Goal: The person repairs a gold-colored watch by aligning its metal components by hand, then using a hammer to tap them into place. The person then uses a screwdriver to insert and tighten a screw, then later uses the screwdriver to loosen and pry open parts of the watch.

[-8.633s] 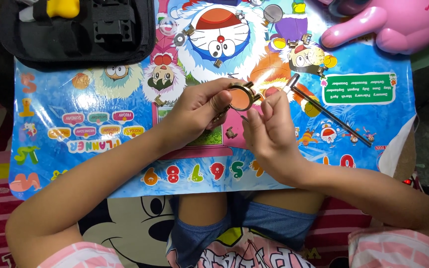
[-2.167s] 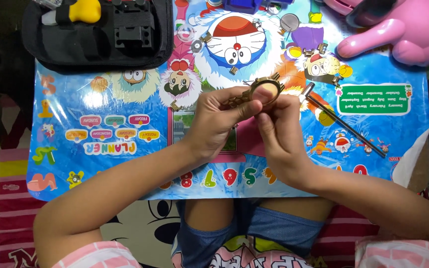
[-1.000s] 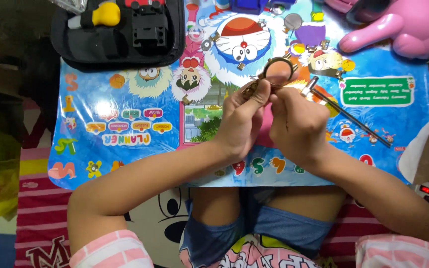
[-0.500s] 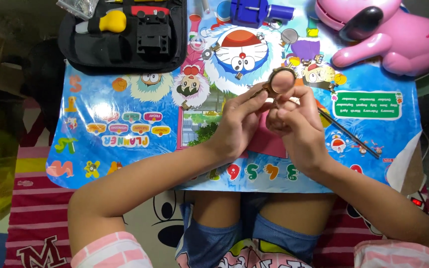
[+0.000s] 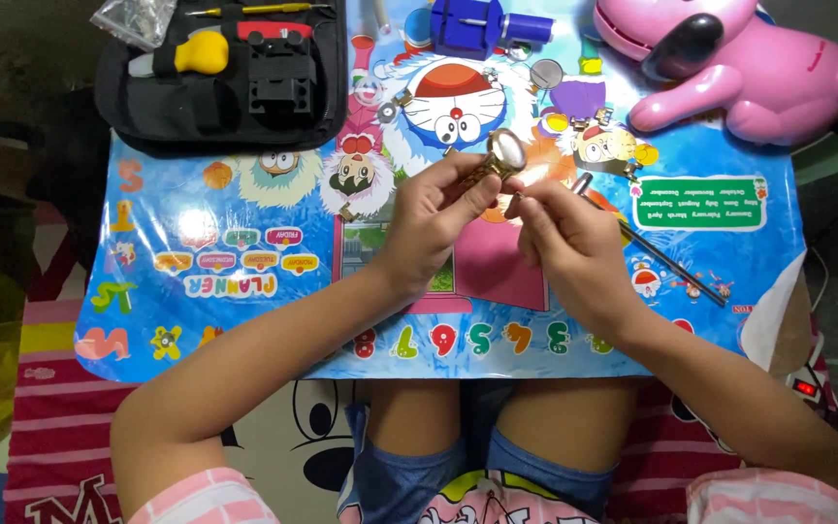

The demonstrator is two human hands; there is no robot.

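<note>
My left hand (image 5: 434, 221) pinches a small round gold watch (image 5: 504, 151) between thumb and forefinger and holds it a little above the colourful cartoon mat (image 5: 244, 262). The watch's pale face points up at me. My right hand (image 5: 566, 243) is curled close beside it, with its fingertips just under the watch's lower edge. Whether those fingers pinch something small is hidden. A thin dark metal tool (image 5: 666, 262) lies on the mat just right of my right hand.
An open black tool case (image 5: 225, 87) with a yellow-handled tool (image 5: 201, 50) sits at the back left, a plastic bag (image 5: 133, 15) above it. A blue watch tool (image 5: 477, 24) stands at the back centre. A pink toy animal (image 5: 729, 73) lies at the back right. My knees are under the mat's front edge.
My right fingers have slipped from the watch's rim to just below it. The left hand keeps the watch at about the same place above the mat.
</note>
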